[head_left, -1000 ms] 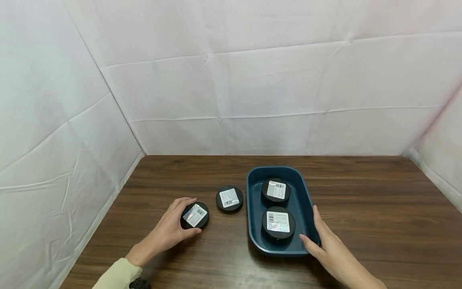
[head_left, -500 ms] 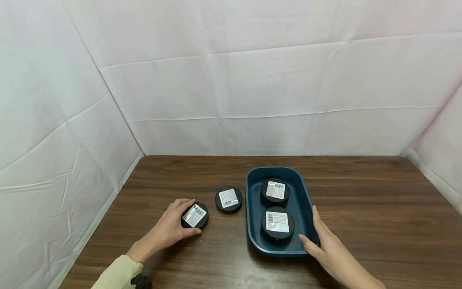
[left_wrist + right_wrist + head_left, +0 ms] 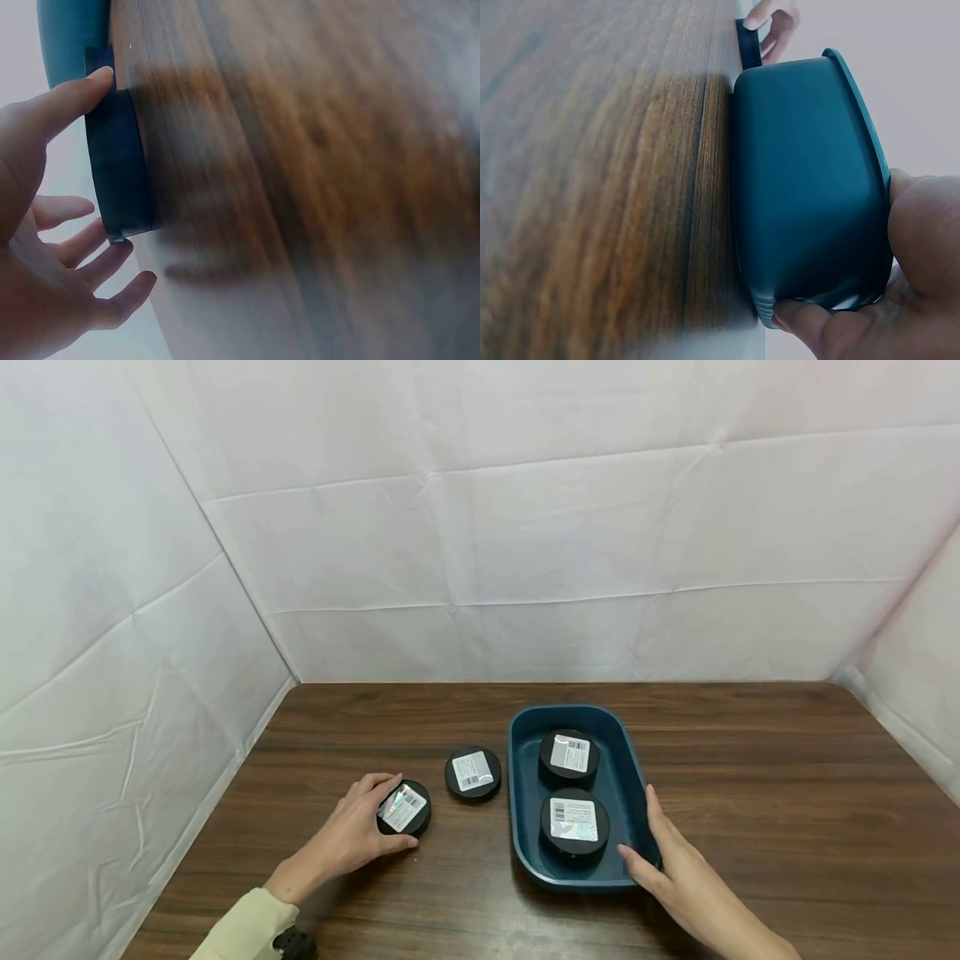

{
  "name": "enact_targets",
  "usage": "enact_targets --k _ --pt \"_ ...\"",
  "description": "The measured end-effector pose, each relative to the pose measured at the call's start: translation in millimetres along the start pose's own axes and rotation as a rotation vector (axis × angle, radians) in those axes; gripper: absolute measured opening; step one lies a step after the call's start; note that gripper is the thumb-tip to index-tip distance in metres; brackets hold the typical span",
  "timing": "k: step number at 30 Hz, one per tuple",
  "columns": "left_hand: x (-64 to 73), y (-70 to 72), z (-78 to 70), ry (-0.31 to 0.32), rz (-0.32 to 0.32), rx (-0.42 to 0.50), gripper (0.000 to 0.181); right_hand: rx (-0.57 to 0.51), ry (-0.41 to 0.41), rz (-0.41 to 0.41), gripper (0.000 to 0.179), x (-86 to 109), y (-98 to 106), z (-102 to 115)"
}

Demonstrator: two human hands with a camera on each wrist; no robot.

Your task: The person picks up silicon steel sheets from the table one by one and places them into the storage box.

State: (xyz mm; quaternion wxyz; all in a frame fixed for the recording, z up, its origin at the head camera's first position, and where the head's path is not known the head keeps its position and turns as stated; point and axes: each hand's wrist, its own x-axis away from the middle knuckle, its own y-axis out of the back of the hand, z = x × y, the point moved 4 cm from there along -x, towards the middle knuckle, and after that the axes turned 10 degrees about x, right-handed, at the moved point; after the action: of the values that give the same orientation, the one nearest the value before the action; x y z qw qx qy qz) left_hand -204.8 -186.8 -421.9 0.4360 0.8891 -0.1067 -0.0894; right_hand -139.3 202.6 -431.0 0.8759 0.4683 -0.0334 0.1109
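Note:
In the head view, my left hand [image 3: 348, 839] pinches a flat round black tin [image 3: 403, 810] with a white barcode label on top, thumb on its near side and fingers on its far side. The left wrist view has the tin's dark side wall [image 3: 116, 165] low against the wood. At the right, my right hand [image 3: 686, 881] grips the near right rim of a dark blue tray [image 3: 626, 793], thumb inside the edge and fingers outside. Two similar labelled tins, a far one [image 3: 569, 756] and a near one [image 3: 574, 822], lie in the tray.
One more labelled black tin [image 3: 472, 774] lies on the brown wooden table [image 3: 750, 777], between the held tin and the tray's left wall. White cloth walls [image 3: 480, 527] border the table at the back and on both sides.

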Motion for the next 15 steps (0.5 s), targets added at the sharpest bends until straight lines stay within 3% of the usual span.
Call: enact_targets --k 15 --pt "-0.3 -1.3 4.0 0.026 0.012 0.023 0.092 0.004 0.0 -0.004 0.097 -0.4 0.1 0.4"
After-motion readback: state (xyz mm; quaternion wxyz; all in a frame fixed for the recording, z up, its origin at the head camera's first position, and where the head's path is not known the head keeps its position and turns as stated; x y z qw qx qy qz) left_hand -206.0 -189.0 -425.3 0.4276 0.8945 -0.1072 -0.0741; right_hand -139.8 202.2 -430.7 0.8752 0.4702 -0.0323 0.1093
